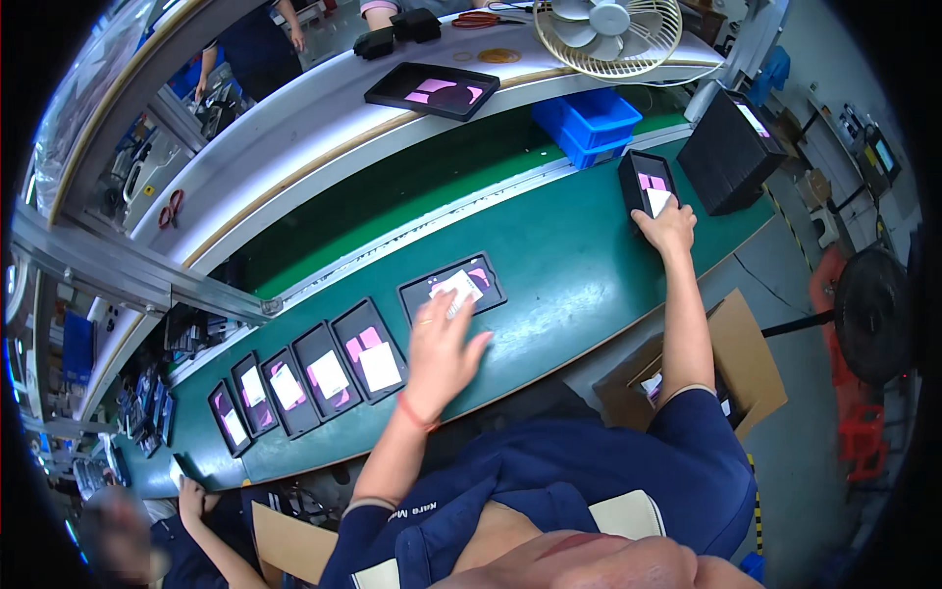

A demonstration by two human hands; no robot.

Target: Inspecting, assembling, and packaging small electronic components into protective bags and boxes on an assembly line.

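My left hand (444, 348) lies over a black tray (407, 297), with its fingers stretched out and the thumb apart. The fingertips rest on a white card (464, 287) in that tray, partly hiding it. At the right, my right hand (669, 229) grips the near end of a black box-like stack of trays (638, 172), thumb on one side and fingers on the other. Pink pieces and a white card (657, 200) show on its top. Left of my left hand, several black trays (339, 319) stand in a slanting row, each with pink pieces and a white card.
A tall black stack (721, 162) stands at the bench's right end, near blue bins (592, 123). The shelf (324, 103) holds another black tray (432, 90) and a fan (610, 34). An open carton (751, 363) sits below; a co-worker's hand (191, 496) is lower left.
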